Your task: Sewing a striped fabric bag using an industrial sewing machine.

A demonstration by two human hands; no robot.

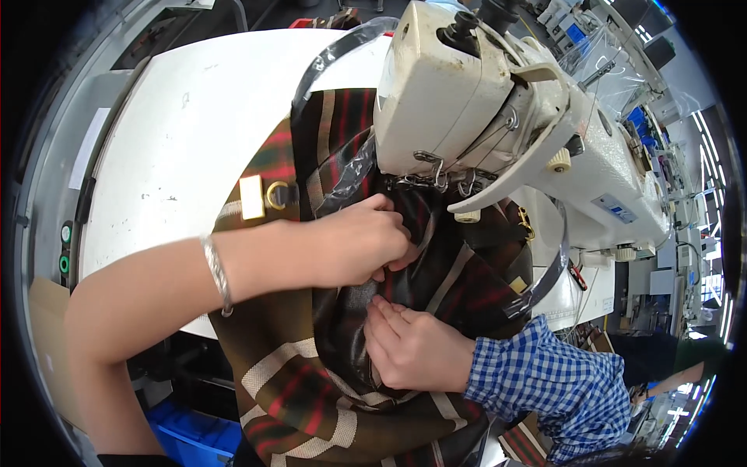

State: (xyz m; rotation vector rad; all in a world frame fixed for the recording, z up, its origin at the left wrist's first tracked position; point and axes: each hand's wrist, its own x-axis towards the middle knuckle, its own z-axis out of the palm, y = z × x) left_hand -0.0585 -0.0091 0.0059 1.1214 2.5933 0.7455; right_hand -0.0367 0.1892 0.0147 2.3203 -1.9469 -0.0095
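Note:
A plaid bag body (292,381) in brown, red and cream, with dark shiny lining, lies bunched under the head of a white sewing machine (436,86). Just in front of the needle area, my left hand (362,241) has its fingers curled and pinching the dark lining (408,276). Lower and to the right, my right hand (420,350) presses fingertips and thumb together on the same lining. A plastic-wrapped strap (350,179) loops up from the bag beside the machine head. Near my left wrist sit a gold tag (252,198) and a ring fitting (277,195).
The white table (202,101) spreads to the left and behind. A blue bin (194,432) is below at the lower left. Red-handled snips (576,275) lie right of the bag. Another person's arm (673,381) shows at the far right.

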